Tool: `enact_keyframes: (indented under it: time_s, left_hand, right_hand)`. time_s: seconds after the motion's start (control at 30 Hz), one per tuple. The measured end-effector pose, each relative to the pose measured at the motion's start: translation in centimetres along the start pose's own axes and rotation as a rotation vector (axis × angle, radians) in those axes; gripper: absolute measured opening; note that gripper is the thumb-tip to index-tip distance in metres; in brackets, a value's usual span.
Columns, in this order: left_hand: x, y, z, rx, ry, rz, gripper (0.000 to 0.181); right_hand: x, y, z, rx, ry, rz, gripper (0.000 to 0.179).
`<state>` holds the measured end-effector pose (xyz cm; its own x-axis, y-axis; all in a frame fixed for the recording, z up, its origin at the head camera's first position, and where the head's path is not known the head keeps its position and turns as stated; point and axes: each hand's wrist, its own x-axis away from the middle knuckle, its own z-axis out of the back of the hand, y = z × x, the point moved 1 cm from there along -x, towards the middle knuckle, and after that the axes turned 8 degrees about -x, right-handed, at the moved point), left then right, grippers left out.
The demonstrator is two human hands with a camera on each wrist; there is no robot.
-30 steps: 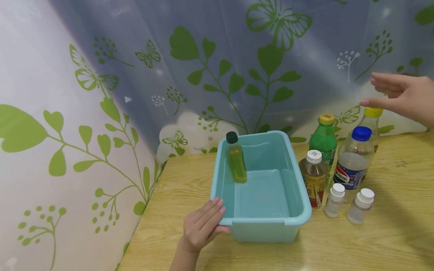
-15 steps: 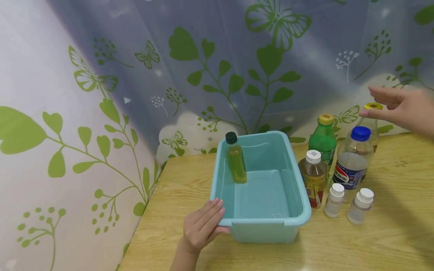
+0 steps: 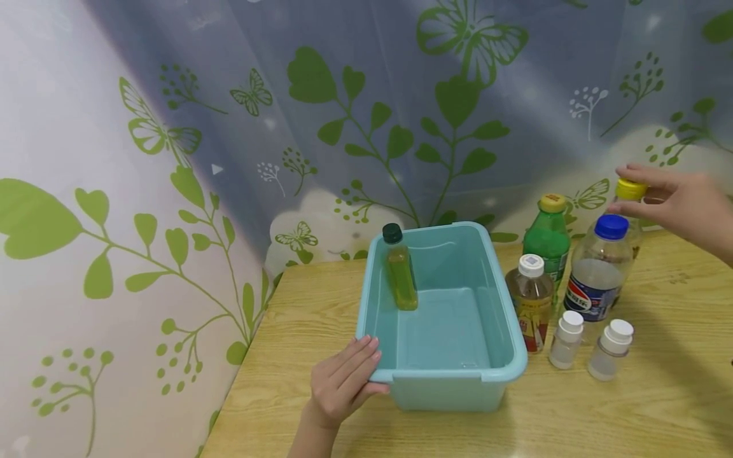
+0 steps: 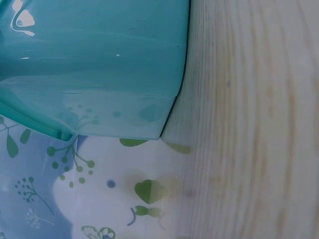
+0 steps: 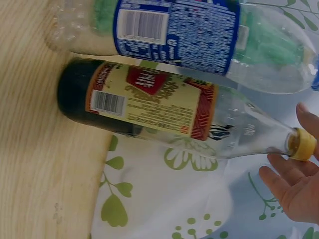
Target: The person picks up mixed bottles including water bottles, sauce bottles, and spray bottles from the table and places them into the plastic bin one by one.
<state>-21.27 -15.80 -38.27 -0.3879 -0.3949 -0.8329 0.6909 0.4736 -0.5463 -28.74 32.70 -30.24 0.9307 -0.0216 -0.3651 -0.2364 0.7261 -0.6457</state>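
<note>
My left hand (image 3: 345, 380) holds the near left corner of a light blue plastic basin (image 3: 441, 375), fingers along the left rim and thumb at the front. In the left wrist view only the basin's outer wall (image 4: 99, 59) shows, without the hand. Inside the basin leans an oil-coloured bottle (image 3: 402, 277) with a dark green cap. At the right, my right hand (image 3: 684, 202) is around the yellow cap (image 3: 631, 189) of a tall glass sauce bottle (image 5: 149, 99). Its fingers and thumb are spread on either side of the cap; firm contact cannot be made out.
Right of the basin stand a blue-capped Pepsi bottle (image 3: 595, 280), a green bottle (image 3: 546, 238), a brown drink bottle (image 3: 530, 305) and two small white-capped bottles (image 3: 567, 340). A leaf-patterned curtain (image 3: 366, 127) hangs behind the wooden table (image 3: 303, 305).
My right hand has come down from above the yellow cap to around it. My left hand and the basin have stayed in place.
</note>
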Motion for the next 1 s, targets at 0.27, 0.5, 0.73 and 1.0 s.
enact_keyframes:
  time_s: [0.27,0.5,0.73,1.0]
  left_hand:
    - [0.3,0.1,-0.2,0.005,0.006,0.009,0.039]
    - [0.6,0.2,-0.2,0.001,0.011,0.017,0.040]
    - [0.4,0.0,-0.3,-0.001,0.032,0.012,0.041]
    - [0.3,0.0,-0.4,0.015,0.033,0.021,0.041]
  right_hand:
    - [0.5,0.9,-0.9,-0.048,0.105,0.005,0.056]
    - [0.9,1.1,-2.1,-0.049,0.132,0.061,0.057]
    - [1.0,1.7,-2.8,-0.104,0.045,0.090,0.078]
    - [1.0,2.2,-2.9,-0.050,0.029,0.222,0.098]
